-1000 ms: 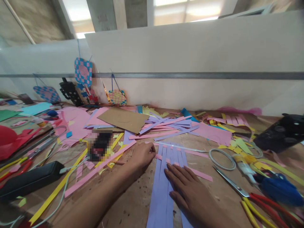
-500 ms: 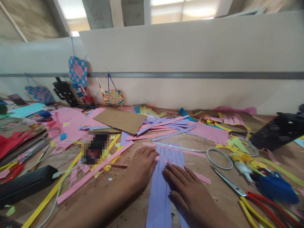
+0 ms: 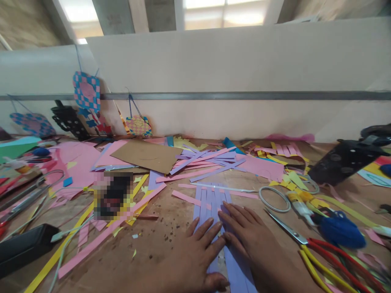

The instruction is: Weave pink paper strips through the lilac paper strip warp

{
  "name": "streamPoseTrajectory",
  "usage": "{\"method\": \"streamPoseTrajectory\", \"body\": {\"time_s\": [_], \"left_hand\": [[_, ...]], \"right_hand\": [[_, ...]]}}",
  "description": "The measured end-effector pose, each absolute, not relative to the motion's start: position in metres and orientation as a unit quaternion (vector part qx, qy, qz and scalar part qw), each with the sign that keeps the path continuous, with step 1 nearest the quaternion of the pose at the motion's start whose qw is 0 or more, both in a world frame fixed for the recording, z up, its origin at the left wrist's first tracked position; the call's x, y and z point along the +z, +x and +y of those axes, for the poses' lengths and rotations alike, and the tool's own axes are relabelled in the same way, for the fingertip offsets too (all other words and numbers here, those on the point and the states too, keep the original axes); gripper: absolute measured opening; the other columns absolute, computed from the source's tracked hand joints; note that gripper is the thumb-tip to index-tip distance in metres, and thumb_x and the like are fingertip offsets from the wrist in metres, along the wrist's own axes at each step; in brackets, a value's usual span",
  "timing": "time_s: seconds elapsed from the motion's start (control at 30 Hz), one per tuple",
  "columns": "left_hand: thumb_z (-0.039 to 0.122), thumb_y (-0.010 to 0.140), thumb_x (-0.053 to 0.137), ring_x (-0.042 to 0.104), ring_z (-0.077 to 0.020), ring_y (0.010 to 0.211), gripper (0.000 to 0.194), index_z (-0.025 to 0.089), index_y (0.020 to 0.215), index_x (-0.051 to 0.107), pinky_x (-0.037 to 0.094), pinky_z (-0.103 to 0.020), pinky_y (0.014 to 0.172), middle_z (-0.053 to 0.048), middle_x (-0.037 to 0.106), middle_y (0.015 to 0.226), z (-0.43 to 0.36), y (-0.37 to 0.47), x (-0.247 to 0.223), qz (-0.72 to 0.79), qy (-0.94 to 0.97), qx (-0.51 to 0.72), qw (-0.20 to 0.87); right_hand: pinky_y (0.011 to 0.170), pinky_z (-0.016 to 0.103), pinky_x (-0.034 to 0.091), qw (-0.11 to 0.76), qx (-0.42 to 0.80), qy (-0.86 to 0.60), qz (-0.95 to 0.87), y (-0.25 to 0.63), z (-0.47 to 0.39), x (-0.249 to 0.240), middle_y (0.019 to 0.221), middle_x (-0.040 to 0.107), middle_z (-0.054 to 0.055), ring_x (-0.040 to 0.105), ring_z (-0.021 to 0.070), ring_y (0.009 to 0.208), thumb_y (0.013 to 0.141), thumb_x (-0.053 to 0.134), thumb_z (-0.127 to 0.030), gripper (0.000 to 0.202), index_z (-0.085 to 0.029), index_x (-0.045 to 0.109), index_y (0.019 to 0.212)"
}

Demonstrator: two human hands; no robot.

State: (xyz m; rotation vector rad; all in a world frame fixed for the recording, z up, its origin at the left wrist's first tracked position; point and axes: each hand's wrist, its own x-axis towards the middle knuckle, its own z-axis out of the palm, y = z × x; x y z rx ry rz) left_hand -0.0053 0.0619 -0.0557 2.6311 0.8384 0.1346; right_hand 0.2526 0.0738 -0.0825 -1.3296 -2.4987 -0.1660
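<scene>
Resting over the purple strips (image 3: 217, 196), the left hand (image 3: 200, 248) and right hand (image 3: 249, 230) have their fingers loosely spread, grasping nothing. The strips run beneath the fingers and extend beyond them; a pink strip (image 3: 185, 196) crosses in just ahead of the left fingers. On the worktop (image 3: 161, 244), scissors (image 3: 295, 235) lie right of the right fingers, blue yarn (image 3: 342, 232) farther out.

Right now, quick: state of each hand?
Left hand: open, fingers spread over the long, narrow purple paper strips, nothing gripped.
Right hand: open, palm down over the same strips, nothing gripped.
</scene>
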Motion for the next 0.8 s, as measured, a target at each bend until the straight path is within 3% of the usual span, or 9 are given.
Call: {"method": "streamPoseTrajectory", "body": {"time_s": [0.23,0.53,0.8], "left_hand": [[0.072,0.104,0.044,0.022,-0.0348,0.160,0.085,0.024,0.170,0.020,0.024,-0.055,0.129,-0.012,0.024,0.173,0.062,-0.005,-0.076,0.283,0.946,0.081,0.136],[0.075,0.103,0.039,0.016,-0.0339,0.162,0.086,0.022,0.169,0.023,0.019,-0.055,0.130,-0.010,0.018,0.174,0.063,-0.005,-0.078,0.284,0.942,0.074,0.163],[0.077,0.103,0.034,0.016,-0.0331,0.162,0.085,0.023,0.169,0.025,0.016,-0.056,0.131,-0.011,0.020,0.174,0.062,-0.004,-0.070,0.293,0.932,0.070,0.200]], "right_hand": [[0.114,0.054,0.046,0.137,-0.057,-0.486,-0.861,0.250,0.078,-0.090,0.160,0.053,0.008,0.058,0.0296,0.140,0.102,0.056,-0.035,0.049,-0.030,0.059,0.150],[0.109,0.054,0.049,0.118,-0.101,-0.497,-0.854,0.245,0.080,-0.083,0.153,0.060,0.010,0.064,0.0310,0.132,0.106,0.049,-0.041,0.046,-0.024,0.063,0.146],[0.113,0.052,0.044,0.128,-0.088,-0.492,-0.857,0.242,0.080,-0.084,0.149,0.064,0.011,0.063,0.0301,0.131,0.104,0.051,-0.035,0.045,-0.024,0.064,0.146]]}}
